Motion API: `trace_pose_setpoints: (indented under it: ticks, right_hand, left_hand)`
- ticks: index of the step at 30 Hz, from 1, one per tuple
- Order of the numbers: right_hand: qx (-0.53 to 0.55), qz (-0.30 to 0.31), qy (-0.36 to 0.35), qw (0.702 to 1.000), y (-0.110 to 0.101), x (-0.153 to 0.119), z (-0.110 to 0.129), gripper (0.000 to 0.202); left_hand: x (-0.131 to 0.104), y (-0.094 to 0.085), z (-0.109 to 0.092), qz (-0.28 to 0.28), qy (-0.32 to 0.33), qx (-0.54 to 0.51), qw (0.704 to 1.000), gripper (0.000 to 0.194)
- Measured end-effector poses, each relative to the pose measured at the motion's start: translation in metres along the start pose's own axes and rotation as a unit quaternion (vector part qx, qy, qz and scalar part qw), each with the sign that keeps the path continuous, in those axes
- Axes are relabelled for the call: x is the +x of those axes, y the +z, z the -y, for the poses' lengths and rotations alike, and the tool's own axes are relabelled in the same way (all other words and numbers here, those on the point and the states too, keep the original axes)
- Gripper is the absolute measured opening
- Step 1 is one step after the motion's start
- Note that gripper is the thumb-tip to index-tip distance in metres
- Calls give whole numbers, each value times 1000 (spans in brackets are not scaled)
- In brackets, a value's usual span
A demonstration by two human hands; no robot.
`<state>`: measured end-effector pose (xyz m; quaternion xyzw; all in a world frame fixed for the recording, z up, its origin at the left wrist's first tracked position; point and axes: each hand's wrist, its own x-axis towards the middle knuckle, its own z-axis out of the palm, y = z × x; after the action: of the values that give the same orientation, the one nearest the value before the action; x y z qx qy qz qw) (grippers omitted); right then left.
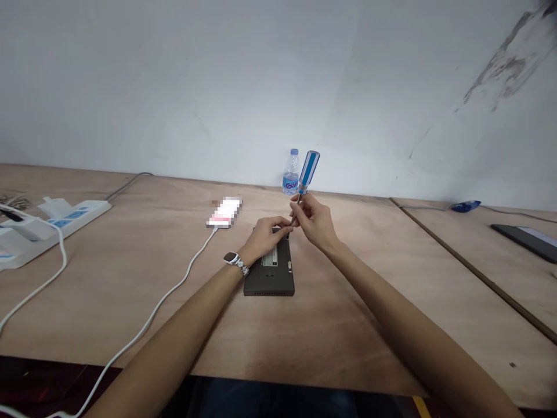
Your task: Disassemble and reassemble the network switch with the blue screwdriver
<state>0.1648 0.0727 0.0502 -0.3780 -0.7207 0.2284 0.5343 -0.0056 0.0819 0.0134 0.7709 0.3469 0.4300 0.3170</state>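
Observation:
A flat dark electronic box [270, 283] lies on the wooden table, with a white label [270, 257] on its upper face and a row of small vents along its near edge. My right hand [317, 223] pinches the metal shaft of a screwdriver [308, 168], whose blue-and-clear handle points up and leans slightly right. The screwdriver's tip meets the box near its far right corner. Resting over the box's far part is my left hand [265, 238], its thumb and forefinger closed around the lower shaft. A small pale piece [289, 266] sits at the box's right edge.
Behind the screwdriver a water bottle [290, 174] stands against the wall. A phone [225, 212] with a white cable [174, 287] lies left of the box. Further left is a power strip [82, 217] with plugs. A dark tablet-like device [524, 241] lies far right, beyond a table seam [470, 267].

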Motion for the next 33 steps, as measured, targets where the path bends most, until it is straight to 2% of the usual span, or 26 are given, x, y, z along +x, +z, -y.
trace_pose_setpoints:
  ticks: [8, 14, 20, 24, 28, 33]
  right_hand:
    - [-42, 28, -2, 999, -4, 1, 4, 33]
    - [22, -35, 44, 998, 3, -1, 3, 32]
    - [-1, 2, 16, 1000, 0, 0, -2, 23]
    - [-37, 26, -6, 999, -2, 0, -1, 29]
    - [-45, 10, -1, 999, -1, -1, -1, 38]
    - [38, -49, 60, 996, 4, -3, -2, 35]
  left_hand:
    - [1, 1, 1, -20, -8, 5, 1000, 26]
    - [2, 6, 0, -41, -22, 6, 999, 29]
    - [3, 2, -1, 25, 10, 9, 1000, 29]
    - [3, -5, 0, 64, 1, -4, 998, 30]
    - [4, -3, 3, 25, -3, 11, 1000, 26]
    - [6, 6, 2, -30, -17, 24, 999, 28]
